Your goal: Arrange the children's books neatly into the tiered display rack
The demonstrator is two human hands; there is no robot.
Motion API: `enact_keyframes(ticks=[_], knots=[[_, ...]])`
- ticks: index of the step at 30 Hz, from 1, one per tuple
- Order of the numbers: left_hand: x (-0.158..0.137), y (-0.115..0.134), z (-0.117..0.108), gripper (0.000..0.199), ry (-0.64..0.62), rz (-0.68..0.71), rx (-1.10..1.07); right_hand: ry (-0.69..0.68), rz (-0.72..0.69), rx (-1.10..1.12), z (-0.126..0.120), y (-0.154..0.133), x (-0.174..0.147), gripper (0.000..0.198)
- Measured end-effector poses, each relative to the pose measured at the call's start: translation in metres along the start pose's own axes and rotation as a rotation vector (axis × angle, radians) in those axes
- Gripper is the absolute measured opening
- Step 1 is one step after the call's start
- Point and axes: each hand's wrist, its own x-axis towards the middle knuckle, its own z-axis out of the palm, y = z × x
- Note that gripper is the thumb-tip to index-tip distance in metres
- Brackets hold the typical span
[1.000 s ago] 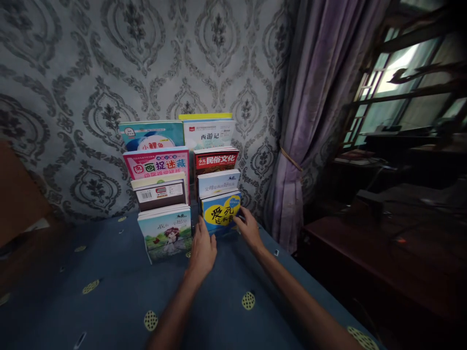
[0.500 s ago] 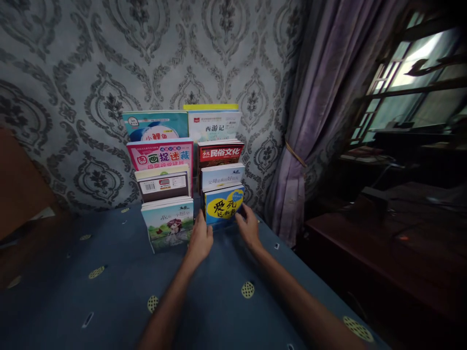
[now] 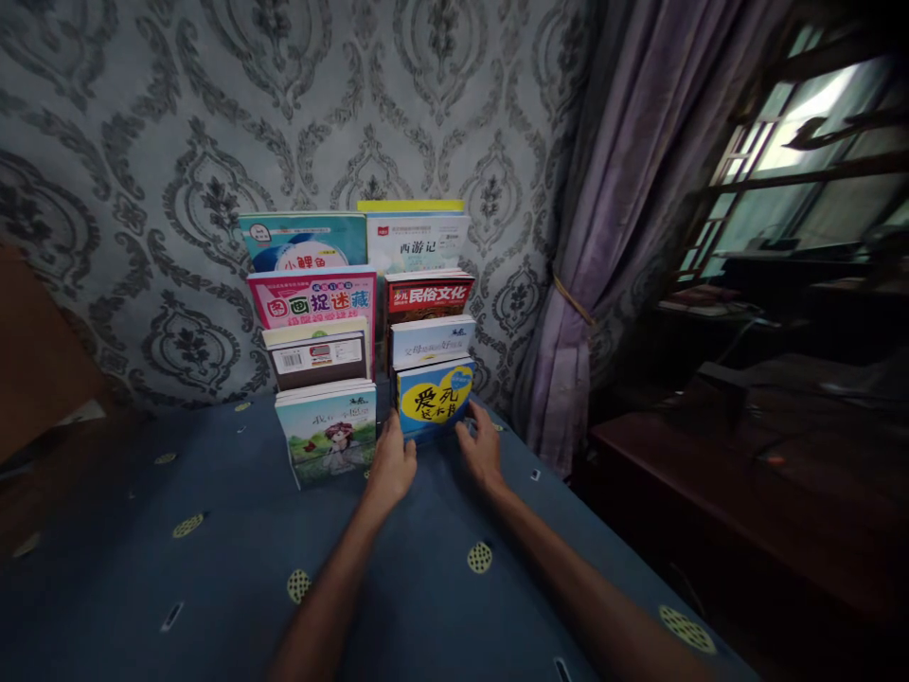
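And here are two hands low on the books, well apart from each other: the left hand [image 3: 392,464] at the left edge of the blue book [image 3: 436,396], the right hand [image 3: 484,445] at its right edge, fingers curled in at the sides; whether they are clamped on it or just resting there, I can't tell. That book stands upright, tipped back slightly, front of the right-hand column, with black 爱死 and, below, what looks like 这本书 across a yellow heart. Straight behind it comes the pale book [image 3: 432,339], its thin lettering readable only in part, 父母 and 好 among it. Up a tier, the red book [image 3: 430,297] shouts 少儿民俗文化; above that, the white book [image 3: 418,239] reads 西游记. Over to the left column: 小鲤鱼 on the teal book [image 3: 305,233], 图画捉迷藏 on the pink book [image 3: 312,296], then a barcode label on the dark book [image 3: 319,364], its print too small to read. In front is the green book [image 3: 330,434], title opening with 我, a girl drawn beneath. Everything stands on the blue cloth [image 3: 234,578], close to the patterned wall [image 3: 177,104].
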Motion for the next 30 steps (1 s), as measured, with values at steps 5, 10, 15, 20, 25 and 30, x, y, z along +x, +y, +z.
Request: enact_keyframes(ticks=[5,10,15,20,25,30], knots=[[-0.0007,-0.0016,0.0013,0.067,0.01,0.002,0.024,-0.003,0.0,0.019,-0.0006,0.0004,-0.0003,0.049],[-0.0026,-0.0009,0.0016,0.066,0.018,0.023,0.063,0.002,-0.006,0.002,0.0001,-0.0026,-0.0015,0.048],[-0.0037,-0.0009,0.0018,0.065,0.014,0.024,0.086,0.011,0.003,-0.001,0.0006,-0.0044,-0.0019,0.049],[-0.0035,-0.0027,0.0031,0.067,0.015,0.021,0.069,-0.011,0.01,0.008,-0.0011,-0.0052,-0.002,0.05],[-0.0041,-0.0012,0.0014,0.067,0.013,0.016,0.048,-0.012,0.017,0.011,-0.0011,-0.0072,-0.0023,0.05],[-0.0045,-0.0011,0.0008,0.068,0.009,0.021,0.009,0.012,0.03,0.029,0.0007,-0.009,-0.0014,0.049]])
